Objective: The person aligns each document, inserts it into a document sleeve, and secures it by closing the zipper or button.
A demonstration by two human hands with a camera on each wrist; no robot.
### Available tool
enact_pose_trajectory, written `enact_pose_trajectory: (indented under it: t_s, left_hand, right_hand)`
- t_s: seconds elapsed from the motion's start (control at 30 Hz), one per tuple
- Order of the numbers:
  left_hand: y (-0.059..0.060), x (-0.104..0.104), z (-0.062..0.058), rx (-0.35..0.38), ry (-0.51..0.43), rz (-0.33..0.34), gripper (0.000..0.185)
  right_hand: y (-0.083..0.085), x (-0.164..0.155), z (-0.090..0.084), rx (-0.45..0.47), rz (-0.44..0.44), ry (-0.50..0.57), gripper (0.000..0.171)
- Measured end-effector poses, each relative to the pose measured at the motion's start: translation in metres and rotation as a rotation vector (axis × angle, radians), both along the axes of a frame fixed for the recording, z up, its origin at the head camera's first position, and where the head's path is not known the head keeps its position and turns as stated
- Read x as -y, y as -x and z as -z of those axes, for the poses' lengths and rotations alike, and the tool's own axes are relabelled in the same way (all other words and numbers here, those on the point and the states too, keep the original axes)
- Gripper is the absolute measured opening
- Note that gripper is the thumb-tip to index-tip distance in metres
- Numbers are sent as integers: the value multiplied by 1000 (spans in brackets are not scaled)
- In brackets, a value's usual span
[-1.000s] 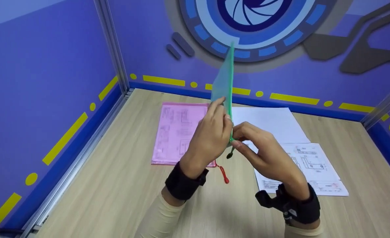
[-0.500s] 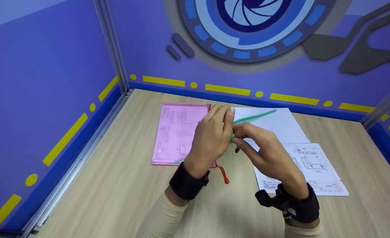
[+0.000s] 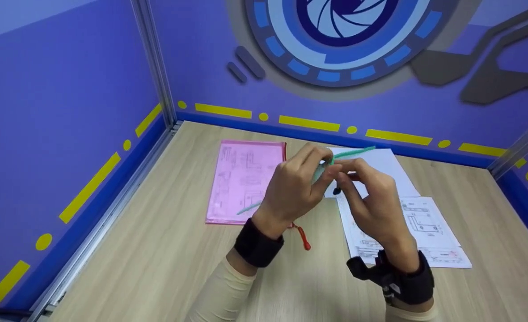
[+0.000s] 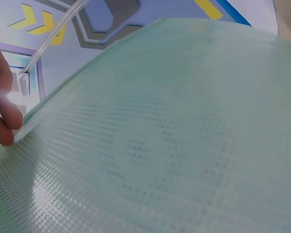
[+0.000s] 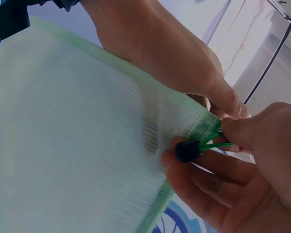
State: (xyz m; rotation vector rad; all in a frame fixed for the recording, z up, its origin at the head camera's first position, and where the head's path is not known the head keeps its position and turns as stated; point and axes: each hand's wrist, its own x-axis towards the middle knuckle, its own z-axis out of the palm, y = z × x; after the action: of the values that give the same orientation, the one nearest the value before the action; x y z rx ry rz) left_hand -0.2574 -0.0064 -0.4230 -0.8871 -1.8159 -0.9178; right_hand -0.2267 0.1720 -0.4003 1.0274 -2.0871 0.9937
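A translucent green mesh zip pouch is held off the table, seen nearly edge-on in the head view. My left hand grips it near one corner, thumb and fingers bent at its edge. Close beside, my right hand pinches the green zip-pull cord at that corner between thumb and forefinger. The cord's dark end bead lies against the other fingers in the right wrist view. Much of the pouch is hidden behind the hands in the head view.
A pink zip pouch with printed sheets inside lies at left, its red pull on the wooden table. To the right lie a blank white sheet and a drawing sheet. Blue-purple panels stand behind and at the sides.
The green pouch, upright a second ago, has swung so its green edge slants back right. Both hands have shifted slightly up and away, the left also rightwards, with its fingers more bent now.
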Motion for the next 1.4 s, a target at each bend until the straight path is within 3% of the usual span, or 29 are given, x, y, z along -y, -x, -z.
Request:
enact_pose_trajectory:
  t_s: [0.27,0.4,0.57,0.77,1.0,1.23,1.4]
  left_hand:
    - [-1,1,1,31,99,15,63]
    - [-2,0,1,35,121,68,64]
    - [-3,-4,1,-1,162,76,61]
    - [-2,-5,3,-76,148,60,59]
    - [-2,-6,4,-207,105,6,54]
    - [-1,-7,5,-238,79,0,53]
    - [0,-8,6,-247,61,-1,54]
  right_hand:
    - [-6,1,-1,-31,-6,6,26]
    - [-9,1,-3,-50,-10,10,25]
    - [-9,1,-4,-73,18,17,25]
    - [-8,0,-5,-116,28,20,11]
    - [-9,1,-6,-187,19,28,31]
    - [-10,0,-6,-174,41,42,24]
    - [-10,-3,-6,-145,86,35,6]
